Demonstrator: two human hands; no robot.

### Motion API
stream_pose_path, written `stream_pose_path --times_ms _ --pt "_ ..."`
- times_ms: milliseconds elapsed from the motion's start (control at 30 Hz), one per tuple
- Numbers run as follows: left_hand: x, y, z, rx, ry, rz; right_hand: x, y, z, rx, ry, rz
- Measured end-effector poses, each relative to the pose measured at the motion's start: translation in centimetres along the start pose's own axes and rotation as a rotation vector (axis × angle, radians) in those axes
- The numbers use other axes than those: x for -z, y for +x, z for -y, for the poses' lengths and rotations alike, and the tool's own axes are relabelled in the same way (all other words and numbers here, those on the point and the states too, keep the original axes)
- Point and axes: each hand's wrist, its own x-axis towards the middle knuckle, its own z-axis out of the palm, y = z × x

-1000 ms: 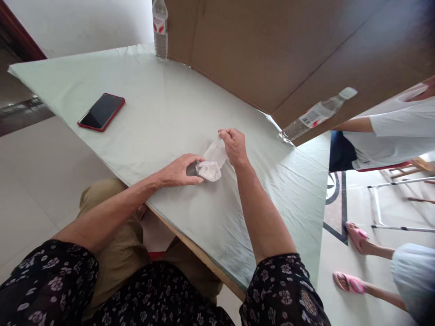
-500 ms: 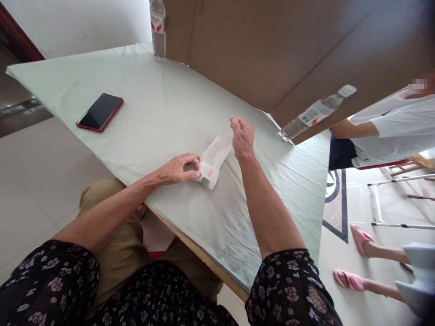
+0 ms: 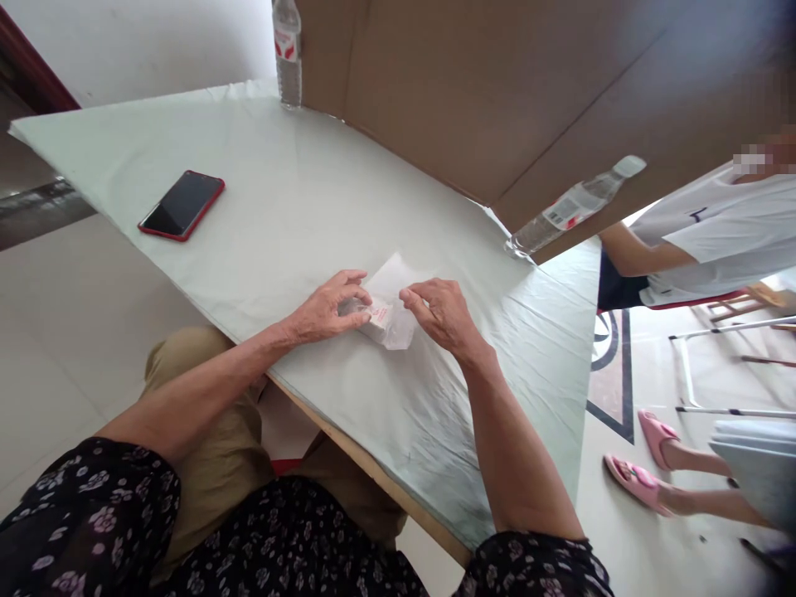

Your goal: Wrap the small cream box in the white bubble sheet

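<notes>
A small pale packet with red print lies on the cloth-covered table, inside or under a thin, translucent white plastic bag. My left hand grips the packet's left end between thumb and curled fingers. On the other side, my right hand has its thumb and forefinger pinched together at the bag's right edge. Its other fingers are bent inward. The loose upper part of the bag spreads out flat beyond the packet. What the packet contains is hidden.
A phone in a red case lies to the left. One water bottle stands at the back; another bottle is by the brown cardboard panel. A person in a white shirt sits to the right, near someone's pink slippers.
My right hand has come down and toward me, from the bag's raised, stretched end to the packet's right side. The bag has slackened and spread. My left hand stays at the packet.
</notes>
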Motion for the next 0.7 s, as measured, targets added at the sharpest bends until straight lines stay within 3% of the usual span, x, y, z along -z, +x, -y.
stream_pose_path --times_ms 133,267,400,467,533,633,700 --pt "0.4 0.2 0.1 0.166 0.118 -0.189 -0.7 -1.9 -1.8 -0.083 -0.071 0.041" --pt "1.1 0.8 0.6 0.339 0.305 -0.277 -2.0 -3.2 -2.3 -0.146 -0.056 -0.003" --pt "1.8 1.1 0.9 0.403 0.347 -0.372 -2.6 -3.4 -2.6 -0.152 -0.019 -0.047" --pt "2.0 1.0 0.6 0.325 0.32 -0.452 -2.5 -3.4 -2.6 -0.162 0.023 -0.096" --pt "2.0 0.7 0.0 0.134 0.308 -0.476 -2.2 -3.5 -2.5 -0.163 0.086 -0.158" --pt "1.6 0.2 -1.1 -0.178 0.316 -0.277 -1.7 -3.7 -1.6 -0.149 0.215 -0.204" --pt "1.2 0.0 -1.5 -0.273 0.339 -0.101 -1.5 -3.8 -0.9 -0.15 0.3 -0.197"
